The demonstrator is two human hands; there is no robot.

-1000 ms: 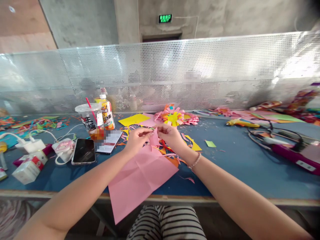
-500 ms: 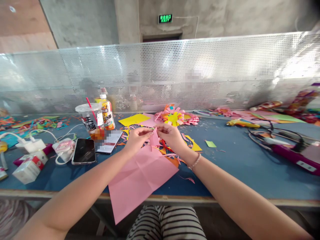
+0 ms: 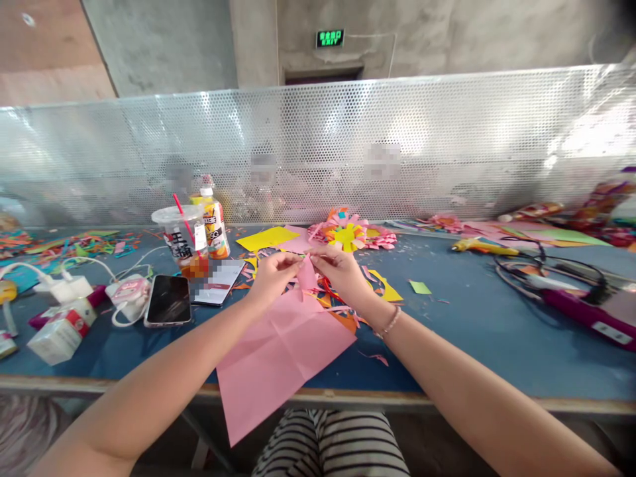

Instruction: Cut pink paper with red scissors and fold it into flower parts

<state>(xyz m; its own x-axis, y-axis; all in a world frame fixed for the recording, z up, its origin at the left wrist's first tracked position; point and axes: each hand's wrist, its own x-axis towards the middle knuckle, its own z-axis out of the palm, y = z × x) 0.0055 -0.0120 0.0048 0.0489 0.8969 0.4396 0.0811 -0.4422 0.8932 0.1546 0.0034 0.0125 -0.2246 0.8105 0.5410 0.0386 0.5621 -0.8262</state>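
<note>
A small folded piece of pink paper (image 3: 307,275) stands between my two hands, pinched at its upper edge. My left hand (image 3: 275,273) grips its left side with thumb and fingertips. On the other side my right hand (image 3: 340,268) pinches the same piece, its fingers curled. Below them lies a large creased pink sheet (image 3: 285,361), one corner hanging over the table's front edge. Behind my hands sit paper flowers (image 3: 346,235) in pink and yellow. Scraps of yellow paper (image 3: 387,286) and orange bits are scattered around and under my wrists.
At left stand a plastic cup (image 3: 181,242) with a red straw and a bottle (image 3: 215,225), near two phones (image 3: 167,300) and chargers (image 3: 64,290). To the right are a yellow-handled tool (image 3: 481,246), cables and a purple power strip (image 3: 586,315). A perforated metal screen (image 3: 298,152) closes the back.
Almost nothing differs. Both hands keep their pinch on the folded pink paper, and the whole view has shifted very slightly.
</note>
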